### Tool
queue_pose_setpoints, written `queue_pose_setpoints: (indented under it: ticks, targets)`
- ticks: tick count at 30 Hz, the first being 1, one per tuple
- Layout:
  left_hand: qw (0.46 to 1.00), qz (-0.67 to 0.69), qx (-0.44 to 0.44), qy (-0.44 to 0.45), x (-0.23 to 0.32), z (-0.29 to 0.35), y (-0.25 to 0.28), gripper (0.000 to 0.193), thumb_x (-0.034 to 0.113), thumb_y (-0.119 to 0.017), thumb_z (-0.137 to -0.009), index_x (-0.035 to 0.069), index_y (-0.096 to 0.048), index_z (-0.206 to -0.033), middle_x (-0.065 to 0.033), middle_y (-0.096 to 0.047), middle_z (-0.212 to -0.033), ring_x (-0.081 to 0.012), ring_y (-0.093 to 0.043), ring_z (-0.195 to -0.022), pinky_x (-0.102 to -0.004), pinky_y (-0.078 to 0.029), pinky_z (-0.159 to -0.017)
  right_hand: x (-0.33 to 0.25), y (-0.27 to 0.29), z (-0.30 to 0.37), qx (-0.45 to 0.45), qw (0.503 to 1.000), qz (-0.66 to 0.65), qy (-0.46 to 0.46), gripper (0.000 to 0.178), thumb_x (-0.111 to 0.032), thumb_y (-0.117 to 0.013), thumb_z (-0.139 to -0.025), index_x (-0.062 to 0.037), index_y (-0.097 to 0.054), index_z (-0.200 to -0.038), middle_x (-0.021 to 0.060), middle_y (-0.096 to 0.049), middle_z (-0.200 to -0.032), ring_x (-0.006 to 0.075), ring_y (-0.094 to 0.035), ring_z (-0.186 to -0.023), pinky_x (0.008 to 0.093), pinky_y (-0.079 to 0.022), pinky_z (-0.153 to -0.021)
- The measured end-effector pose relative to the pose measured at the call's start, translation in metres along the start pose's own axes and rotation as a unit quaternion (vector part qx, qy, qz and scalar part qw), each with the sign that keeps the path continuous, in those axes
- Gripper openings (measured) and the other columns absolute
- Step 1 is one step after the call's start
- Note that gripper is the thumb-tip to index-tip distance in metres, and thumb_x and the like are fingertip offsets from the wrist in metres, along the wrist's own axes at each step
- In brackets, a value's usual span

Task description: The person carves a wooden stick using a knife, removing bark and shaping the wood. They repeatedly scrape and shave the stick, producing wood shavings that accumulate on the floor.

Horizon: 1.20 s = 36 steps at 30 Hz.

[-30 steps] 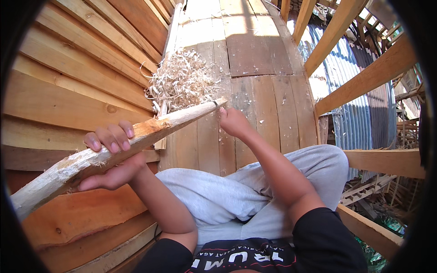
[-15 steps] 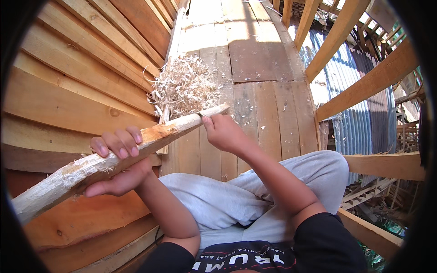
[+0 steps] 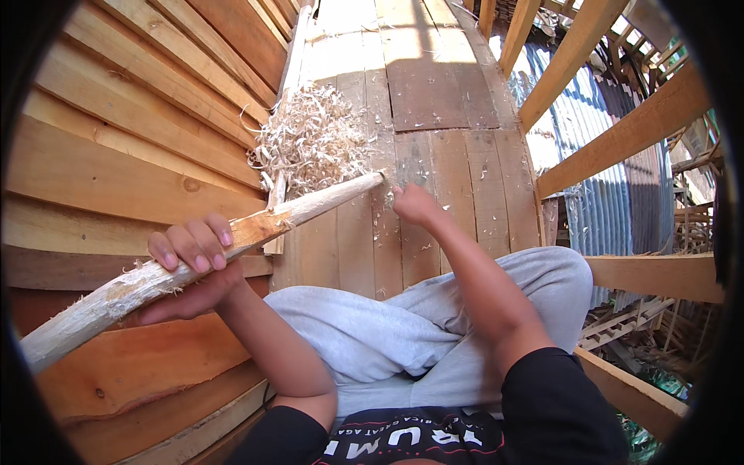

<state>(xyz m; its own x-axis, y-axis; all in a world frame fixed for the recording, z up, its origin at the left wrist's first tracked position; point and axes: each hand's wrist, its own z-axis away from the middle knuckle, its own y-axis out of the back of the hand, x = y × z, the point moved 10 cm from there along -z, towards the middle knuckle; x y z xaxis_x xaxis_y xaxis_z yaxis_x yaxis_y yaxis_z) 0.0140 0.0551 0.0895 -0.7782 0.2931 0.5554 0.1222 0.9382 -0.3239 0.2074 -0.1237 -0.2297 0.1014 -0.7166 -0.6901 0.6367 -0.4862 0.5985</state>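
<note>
A long pale wooden pole slants from the lower left up to the middle, with a peeled, tapered far end. My left hand is closed around it, fingers over the top and thumb below. Just ahead of that hand, an orange-brown patch marks the wood. My right hand is a closed fist just right of the pole's tip, apart from it. Most of the small knife in that fist is hidden; a thin dark edge beside the thumb showed in the earlier frame.
A heap of curled wood shavings lies on the plank floor beyond the pole. Stacked boards wall the left side. Slanted wooden rails and corrugated metal sheets stand on the right. My crossed legs are close below.
My right hand has slid off the pole near its tip, moving right and away from it. The left hand and pole have shifted slightly left.
</note>
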Motion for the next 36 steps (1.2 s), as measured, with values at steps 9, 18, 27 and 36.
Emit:
queue_pose_setpoints:
  ticks: [9, 18, 27, 36]
  targets:
    - [0.894, -0.256, 0.349, -0.118, 0.024, 0.033, 0.046, 0.096, 0.081, -0.048, -0.074, 0.009, -0.034, -0.136, -0.0094, -0.057, -0.106, -0.0256, -0.061, -0.106, -0.0561, -0.056, -0.081, -0.057, 0.003, 0.025, -0.091, 0.993, -0.031, 0.066, 0.051, -0.033, -0.042, -0.097, 0.0091, -0.064, -0.082, 0.0306, -0.064, -0.084, 0.0452, -0.064, -0.085, 0.0495, -0.049, -0.079]
    - [0.901, -0.275, 0.328, -0.072, 0.014, 0.024, 0.046, 0.078, 0.068, -0.056, -0.081, 0.009, -0.036, -0.127, -0.0087, -0.053, -0.098, -0.0284, -0.057, -0.104, -0.0524, -0.057, -0.085, -0.091, 0.016, 0.054, -0.026, 0.995, -0.049, 0.078, 0.048, -0.031, -0.042, -0.097, 0.0097, -0.063, -0.083, 0.0333, -0.062, -0.082, 0.0467, -0.062, -0.083, 0.0518, -0.046, -0.079]
    - [0.886, -0.283, 0.359, -0.083, -0.001, 0.02, 0.019, 0.057, 0.061, -0.055, -0.087, 0.01, -0.043, -0.111, -0.0036, -0.047, -0.077, -0.0143, -0.048, -0.061, -0.0283, -0.044, -0.058, -0.118, 0.009, 0.079, 0.01, 0.988, -0.06, 0.14, 0.048, -0.032, -0.039, -0.099, 0.007, -0.063, -0.085, 0.0323, -0.063, -0.085, 0.0445, -0.063, -0.084, 0.0508, -0.046, -0.076]
    - [0.92, -0.206, 0.323, -0.083, -0.007, 0.013, 0.027, 0.044, 0.056, -0.053, -0.088, 0.014, -0.046, -0.1, -0.0006, -0.043, -0.072, -0.0123, -0.043, -0.061, -0.0268, -0.039, -0.057, -0.088, 0.002, 0.054, 0.001, 0.993, -0.036, 0.112, 0.047, -0.031, -0.042, -0.097, 0.0083, -0.064, -0.086, 0.0314, -0.063, -0.083, 0.046, -0.062, -0.082, 0.0515, -0.047, -0.078]
